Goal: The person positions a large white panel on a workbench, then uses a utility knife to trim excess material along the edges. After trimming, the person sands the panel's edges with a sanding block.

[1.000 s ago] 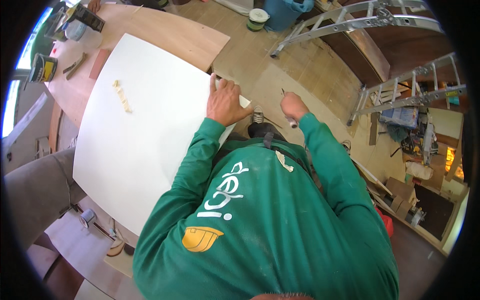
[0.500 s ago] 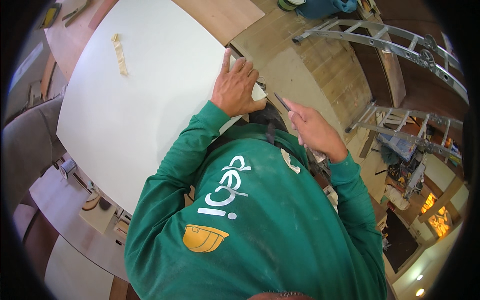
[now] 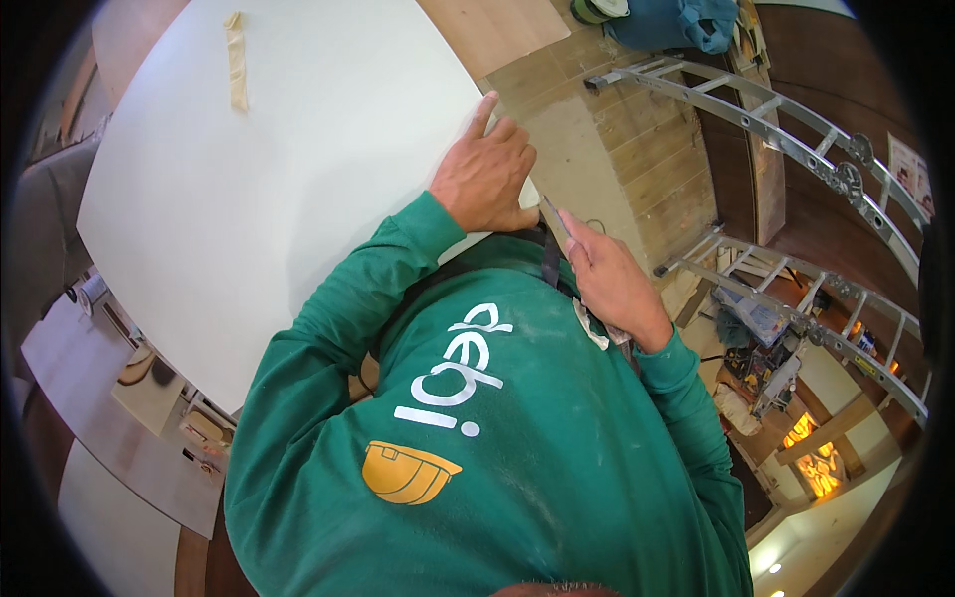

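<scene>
A large white panel (image 3: 229, 199) lies in front of me on the left, with a pale strip of tape (image 3: 236, 62) on it. My left hand (image 3: 481, 171) grips the panel's right edge near the corner, index finger stretched along the top and thumb at the corner. Just right of that corner my right hand (image 3: 605, 281) is closed on a thin tool with a narrow metal blade (image 3: 553, 212), its tip pointing up toward the panel edge. The rest of the tool is mostly hidden in my fingers.
A pale wooden board (image 3: 507, 30) lies beyond the panel. Two aluminium ladders, an upper (image 3: 726, 107) and a lower (image 3: 841, 348), stretch along the right. A tub (image 3: 597, 8) and blue bag (image 3: 671, 22) stand at the back. Tools and materials (image 3: 746, 363) are piled at right.
My right hand has moved in toward the panel's corner, turning the blade up and leftward. My left hand has shifted a little right with the panel edge in view, as the view turned.
</scene>
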`<state>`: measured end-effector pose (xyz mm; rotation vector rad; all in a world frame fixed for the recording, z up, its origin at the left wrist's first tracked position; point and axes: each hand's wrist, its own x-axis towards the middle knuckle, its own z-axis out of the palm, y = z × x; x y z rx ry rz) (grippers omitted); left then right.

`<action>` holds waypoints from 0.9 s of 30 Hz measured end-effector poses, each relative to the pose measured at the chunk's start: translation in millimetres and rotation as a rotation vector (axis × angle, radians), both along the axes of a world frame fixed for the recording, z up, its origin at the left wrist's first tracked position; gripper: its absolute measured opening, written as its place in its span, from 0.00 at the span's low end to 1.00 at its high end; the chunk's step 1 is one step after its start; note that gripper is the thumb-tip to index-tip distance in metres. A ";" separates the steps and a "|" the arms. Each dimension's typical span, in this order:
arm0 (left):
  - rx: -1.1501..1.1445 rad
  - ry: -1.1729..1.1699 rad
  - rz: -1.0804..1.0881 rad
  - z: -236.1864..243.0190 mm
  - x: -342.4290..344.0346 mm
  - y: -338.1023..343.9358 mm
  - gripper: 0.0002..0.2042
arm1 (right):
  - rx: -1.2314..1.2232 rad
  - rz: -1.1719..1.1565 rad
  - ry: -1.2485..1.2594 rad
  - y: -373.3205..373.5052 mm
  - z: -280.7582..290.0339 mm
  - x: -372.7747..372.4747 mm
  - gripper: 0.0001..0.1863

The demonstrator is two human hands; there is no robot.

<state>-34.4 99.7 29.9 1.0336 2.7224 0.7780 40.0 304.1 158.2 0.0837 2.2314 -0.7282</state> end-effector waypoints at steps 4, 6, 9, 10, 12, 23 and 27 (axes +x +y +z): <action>-0.035 -0.018 0.000 2.6 -4.1 -2.3 0.29 | 0.033 0.096 0.063 -0.4 -15.7 -6.7 0.22; -0.003 0.019 0.012 3.7 -4.5 0.2 0.29 | 0.055 0.239 0.129 10.5 -48.6 -6.2 0.20; 0.047 0.095 0.040 -1.4 -13.8 -3.2 0.29 | 0.018 0.065 0.038 15.1 -94.0 -6.6 0.18; 0.050 0.090 0.038 -1.2 -19.1 -1.8 0.29 | 0.051 0.010 0.128 20.9 -92.7 -3.0 0.22; 0.037 0.051 0.041 -0.5 -8.0 -3.8 0.27 | 0.025 -0.185 -0.178 13.6 -39.4 -10.8 0.24; 0.086 0.022 0.046 -2.0 -8.0 -6.0 0.25 | 0.020 -0.066 -0.122 -6.4 1.9 -17.3 0.27; 0.056 0.051 0.047 -4.5 -6.4 -6.8 0.24 | 0.037 -0.067 -0.113 -11.0 2.8 -16.2 0.26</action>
